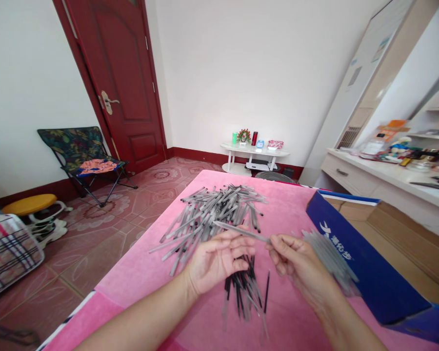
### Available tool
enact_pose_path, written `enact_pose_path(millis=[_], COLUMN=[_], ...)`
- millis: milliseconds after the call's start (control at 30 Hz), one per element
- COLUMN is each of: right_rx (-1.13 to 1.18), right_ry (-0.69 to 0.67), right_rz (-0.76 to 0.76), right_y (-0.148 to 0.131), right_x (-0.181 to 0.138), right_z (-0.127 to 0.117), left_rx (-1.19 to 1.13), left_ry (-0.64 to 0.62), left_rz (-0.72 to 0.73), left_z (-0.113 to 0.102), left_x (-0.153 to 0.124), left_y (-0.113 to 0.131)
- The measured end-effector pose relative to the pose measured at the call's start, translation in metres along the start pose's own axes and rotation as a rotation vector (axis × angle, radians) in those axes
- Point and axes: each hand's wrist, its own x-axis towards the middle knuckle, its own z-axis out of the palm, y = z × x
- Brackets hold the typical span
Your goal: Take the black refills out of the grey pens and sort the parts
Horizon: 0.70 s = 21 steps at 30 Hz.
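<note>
My right hand [291, 256] pinches one end of a slim grey pen [243, 231] between thumb and fingers. The pen points left, level above the table. Beneath its other half my left hand [221, 258] lies palm up with its fingers spread and loosely curled, and I cannot tell whether they touch the pen. A large loose pile of similar grey pens [219, 209], several with black ends, lies beyond my left hand. Below the hands is a smaller heap of thin black and clear sticks [243, 290], with a single black one [267, 292] to its right.
A pink cloth [139, 273] covers the table. A row of clear tubes [331, 258] lies against a blue cardboard box [366, 263] on the right. Farther off stand a folding chair [80, 148], a low white shelf [256, 150] and a cluttered counter [380, 170].
</note>
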Motion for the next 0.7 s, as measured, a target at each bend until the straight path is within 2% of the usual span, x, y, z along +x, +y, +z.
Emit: enact_pose_path(millis=[233,367,600,667,700], right_rx=[-0.058,-0.206,-0.704,-0.679,-0.609], right_ry=[-0.038,-0.013,0.145,0.165,0.153], right_rz=[0.013,-0.078,-0.465,-0.455,-0.394], right_y=[0.021,0.02,0.022,0.024,0.025], right_x=[-0.002,-0.004,-0.012,-0.011,-0.01], right_z=[0.022,0.028,0.031,0.031,0.032], left_rx=[0.399,0.334,0.251,0.27,0.285], left_ry=[0.196,0.293,0.344,0.354,0.36], left_rz=[0.267,0.27,0.227,0.243,0.255], left_z=[-0.006,-0.009,-0.009,-0.01,-0.011], left_x=[0.005,0.006,0.005,0.005,0.005], left_y=[-0.021,-0.029,-0.03,-0.028,-0.027])
